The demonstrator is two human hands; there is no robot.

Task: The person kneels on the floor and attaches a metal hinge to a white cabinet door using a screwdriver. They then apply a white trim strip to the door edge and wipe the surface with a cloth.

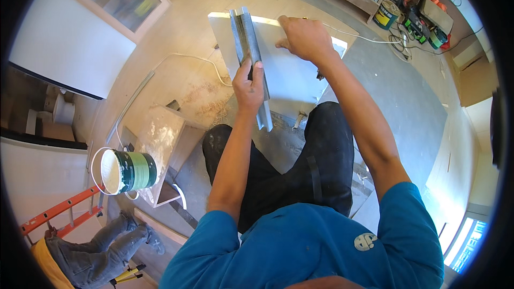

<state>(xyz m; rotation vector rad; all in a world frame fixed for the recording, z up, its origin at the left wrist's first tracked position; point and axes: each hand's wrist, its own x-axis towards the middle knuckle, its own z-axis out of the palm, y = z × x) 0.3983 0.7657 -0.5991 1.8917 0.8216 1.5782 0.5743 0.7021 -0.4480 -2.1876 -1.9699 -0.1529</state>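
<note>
At your far left, an orange ladder slants beside another person, seen from above in grey trousers and a yellow top. Next comes a green-and-black bucket with a pale inside; it overlaps a spattered wooden box, and you cannot tell whether it rests on it. Nearer the middle, your left hand grips a grey metal channel, its fingers wrapped around one side and its thumb pressed along the other. The channel stands nearly lengthwise in your view, its far end leaning left, in front of a pale board that lies beyond your knees. To the right, your right hand is at the board's far edge, fingers bent and thumb apart from them over its face; you cannot tell whether they pinch it. Further right, a yellow-and-black tub stands past a grey sheet on the floor.
</note>
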